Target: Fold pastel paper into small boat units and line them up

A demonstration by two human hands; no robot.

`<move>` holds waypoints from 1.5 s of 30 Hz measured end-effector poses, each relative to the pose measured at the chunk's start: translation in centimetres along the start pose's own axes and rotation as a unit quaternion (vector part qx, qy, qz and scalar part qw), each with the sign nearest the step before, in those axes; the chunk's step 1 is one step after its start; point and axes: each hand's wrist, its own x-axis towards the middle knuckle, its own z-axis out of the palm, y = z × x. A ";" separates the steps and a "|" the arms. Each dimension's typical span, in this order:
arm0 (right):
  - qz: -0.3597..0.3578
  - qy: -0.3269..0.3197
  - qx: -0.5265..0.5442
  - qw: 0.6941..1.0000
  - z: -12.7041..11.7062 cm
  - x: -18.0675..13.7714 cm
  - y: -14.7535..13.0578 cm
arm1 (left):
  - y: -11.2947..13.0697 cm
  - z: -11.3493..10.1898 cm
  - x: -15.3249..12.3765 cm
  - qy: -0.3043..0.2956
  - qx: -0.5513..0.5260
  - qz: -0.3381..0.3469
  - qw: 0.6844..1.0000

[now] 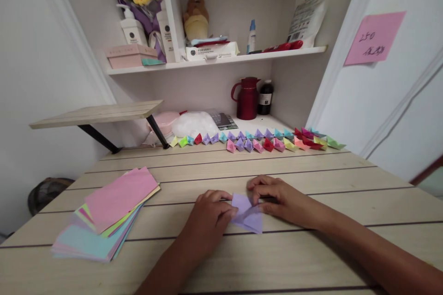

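Note:
A partly folded lilac paper [246,213] lies on the wooden table [221,166] in front of me. My left hand [207,219] presses its curled fingers on the paper's left edge. My right hand [275,196] pinches the paper's upper right part with bent fingers. Both hands touch the same sheet. Part of the paper is hidden under my fingers.
A stack of coloured paper sheets [107,214] lies at the left. Several small folded paper boats [258,140] stand in rows at the table's back. A raised wooden shelf [98,113], a red jug [246,97] and a dark bottle [265,97] stand behind them.

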 end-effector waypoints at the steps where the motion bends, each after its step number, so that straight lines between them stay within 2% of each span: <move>1: 0.008 0.009 0.003 1.000 0.2 0.1 0.0 | 0.1 0.0 0.0 0.002 -0.003 -0.002 1.000; 8: 0.040 0.076 -0.032 0.996 1.6 0.8 0.1 | 0.4 0.2 0.0 0.026 -0.003 -0.012 1.000; 16: 0.065 0.088 -0.062 0.992 2.2 1.3 -0.1 | 0.0 0.6 -0.3 0.064 0.040 -0.050 0.996; 25: 0.087 0.090 -0.113 0.986 2.5 1.5 -0.1 | -0.3 0.7 -0.3 -0.008 0.172 0.043 0.984; 31: 0.098 0.105 -0.067 0.987 1.8 1.2 0.3 | -0.5 0.8 -0.4 -0.006 0.213 0.094 0.973; 38: 0.136 0.107 -0.033 0.984 -0.6 0.0 1.8 | 0.4 0.3 -0.3 -0.049 0.242 0.070 0.967; 42: 0.136 0.151 0.001 0.979 -0.5 0.2 0.4 | 0.4 0.3 -0.3 -0.046 0.251 0.075 0.964; 45: 0.098 0.102 0.112 0.984 0.1 0.4 -0.9 | 0.3 0.5 -0.4 -0.031 0.252 0.079 0.964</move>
